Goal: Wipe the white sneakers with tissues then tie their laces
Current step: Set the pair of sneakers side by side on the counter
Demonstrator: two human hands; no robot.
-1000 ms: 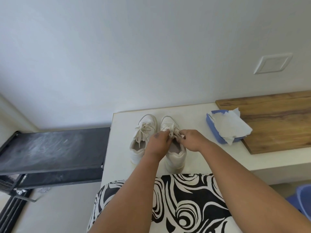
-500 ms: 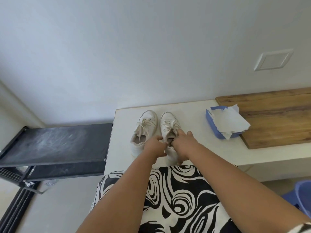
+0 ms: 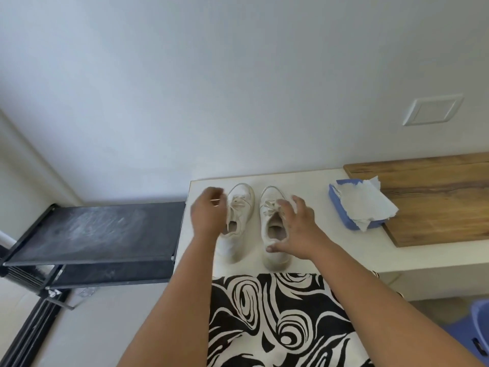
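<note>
White sneakers (image 3: 255, 219) are set side by side on the ledge (image 3: 312, 250), left of the tissue box (image 3: 352, 207). Both hands, pinched at the right shoe's laces half a second earlier, are now drawn apart, which suggests that bow is finished. The right hand (image 3: 296, 229) is spread over it, holding nothing; the left hand (image 3: 207, 213) is loosely curled beside the left shoe, its grasp unclear.

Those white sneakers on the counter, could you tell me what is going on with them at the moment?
A person stands at a white counter with two white sneakers side by side, toes to the wall. The right hand hangs spread over the right sneaker; the left hand, fingers loosely curled, is at the left sneaker's outer side. Neither hand plainly grips a lace. Both shoes show laces bunched at the tongue. A blue tissue box sits to the right.
</note>
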